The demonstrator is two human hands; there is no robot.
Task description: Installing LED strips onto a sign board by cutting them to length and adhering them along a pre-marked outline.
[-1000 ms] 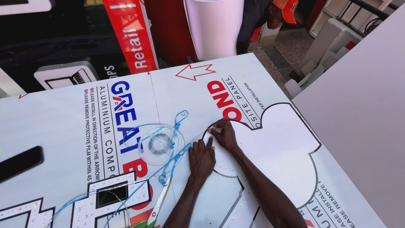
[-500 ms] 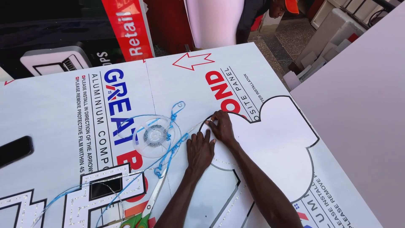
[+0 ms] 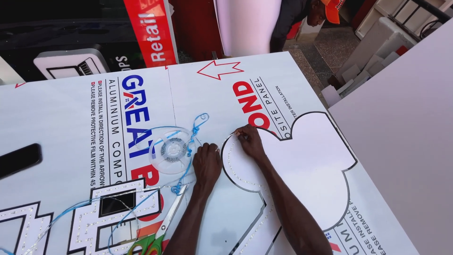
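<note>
Workshop setting, seen from above. A large white printed panel [image 3: 71, 108] serves as the work surface; a plain pale board [image 3: 406, 151] lies to the right. Behind stand a leaning red sign [image 3: 152, 30], a white lightbox [image 3: 71, 63] and an upright white sheet [image 3: 247, 23]. Speckled floor [image 3: 325, 52] in daylight; a person in an orange cap [image 3: 332, 8] bends nearby.

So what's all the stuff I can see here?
Panel sheet: one, white with printing, covers the work surface.
Cut-out shape: one, white with dark edge, centre right, dotted with small lights.
Reel: one, clear plastic, left of the hands.
Strip: one, blue, trailing from the reel.
Scissors: one pair, green and orange handles, bottom centre.
Phone: one, black, left edge.
Other person: one, orange cap, top.
Left hand: flat beside the shape's edge.
Right hand: fingertips pinching at the shape's rim.
</note>
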